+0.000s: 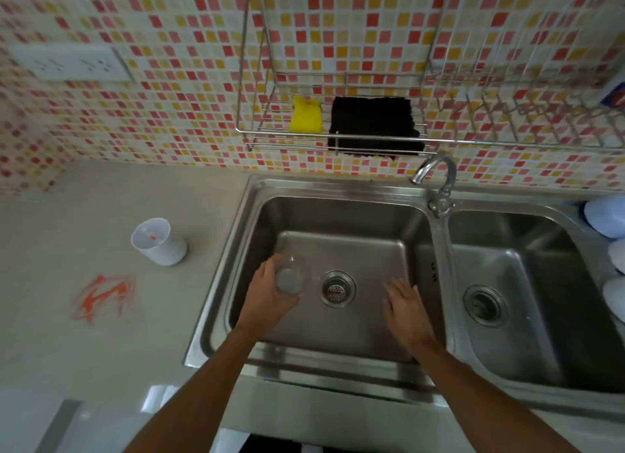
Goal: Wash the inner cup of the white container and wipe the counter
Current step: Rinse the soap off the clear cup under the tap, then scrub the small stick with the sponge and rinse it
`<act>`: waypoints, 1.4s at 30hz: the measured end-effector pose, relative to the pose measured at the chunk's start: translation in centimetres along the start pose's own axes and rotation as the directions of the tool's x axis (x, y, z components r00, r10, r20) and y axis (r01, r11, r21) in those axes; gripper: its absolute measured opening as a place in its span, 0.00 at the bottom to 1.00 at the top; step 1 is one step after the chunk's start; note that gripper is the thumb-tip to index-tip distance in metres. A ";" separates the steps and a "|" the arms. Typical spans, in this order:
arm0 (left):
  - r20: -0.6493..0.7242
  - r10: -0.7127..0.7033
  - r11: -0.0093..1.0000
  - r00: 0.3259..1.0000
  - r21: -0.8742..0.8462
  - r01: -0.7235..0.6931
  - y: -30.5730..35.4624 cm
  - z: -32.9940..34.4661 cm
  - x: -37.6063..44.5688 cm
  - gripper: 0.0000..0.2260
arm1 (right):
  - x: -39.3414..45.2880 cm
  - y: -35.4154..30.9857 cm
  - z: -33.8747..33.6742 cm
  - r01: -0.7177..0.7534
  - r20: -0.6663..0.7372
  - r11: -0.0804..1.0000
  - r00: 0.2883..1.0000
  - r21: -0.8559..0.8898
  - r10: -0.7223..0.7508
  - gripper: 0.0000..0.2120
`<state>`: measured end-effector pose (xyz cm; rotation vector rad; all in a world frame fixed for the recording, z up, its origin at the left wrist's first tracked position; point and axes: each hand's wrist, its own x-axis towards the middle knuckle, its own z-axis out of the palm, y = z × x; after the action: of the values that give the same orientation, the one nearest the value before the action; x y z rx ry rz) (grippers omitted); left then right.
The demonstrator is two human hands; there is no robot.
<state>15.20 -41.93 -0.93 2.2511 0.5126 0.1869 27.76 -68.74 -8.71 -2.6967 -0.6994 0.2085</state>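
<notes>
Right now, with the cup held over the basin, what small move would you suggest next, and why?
Probably reach the free right hand to the faucet: no water runs, and the left hand holds the clear inner cup over the left sink basin.

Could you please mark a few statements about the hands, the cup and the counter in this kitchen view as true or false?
1. The left hand holds the clear inner cup over the left sink basin. True.
2. The right hand grips the yellow sponge. False: it is open, and the sponge sits in the wire rack.
3. The white container stands in the sink. False: it stands on the counter.
4. An orange smear marks the counter. True.
5. A black cloth hangs on the rack. True.
</notes>
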 end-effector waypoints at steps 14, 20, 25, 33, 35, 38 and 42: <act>-0.402 -0.313 0.949 0.860 -0.164 0.268 -10.5 -15.0 -5.7 0.37 | 4.6 -23.5 3.6 0.193 -0.053 0.921 0.981 0.338 -0.186 0.15; -0.291 -0.341 0.936 0.894 -0.188 0.296 -15.0 -17.4 -5.2 0.40 | 5.4 -31.9 5.5 0.199 -0.010 0.886 0.977 0.419 -0.215 0.15; -0.202 -0.301 0.947 0.932 -0.178 0.267 -16.5 -17.9 -4.5 0.41 | 7.3 -36.4 5.9 0.185 0.003 0.886 0.979 0.425 -0.206 0.17; -0.334 0.052 0.985 0.941 0.171 0.006 -18.1 -24.2 0.4 0.22 | 12.3 -41.4 5.5 0.186 0.021 0.891 0.977 0.415 -0.214 0.31; -0.267 0.154 0.948 0.951 0.311 -0.066 -17.9 -25.8 3.4 0.18 | 13.4 -42.3 5.0 0.210 0.088 0.893 0.960 0.398 -0.265 0.36; -0.040 0.268 0.862 0.963 0.457 -0.220 -17.8 -26.9 6.3 0.16 | 14.2 -43.7 4.8 0.201 0.244 0.902 0.919 0.382 -0.309 0.44; 0.163 0.314 0.781 0.935 0.516 -0.352 -18.1 -28.1 8.0 0.13 | 14.9 -45.1 4.7 0.205 0.325 0.890 0.878 0.407 -0.351 0.47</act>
<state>8.76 -8.53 4.08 2.8882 0.1200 0.1567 19.70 -23.11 2.61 -2.1822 -1.0469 0.7407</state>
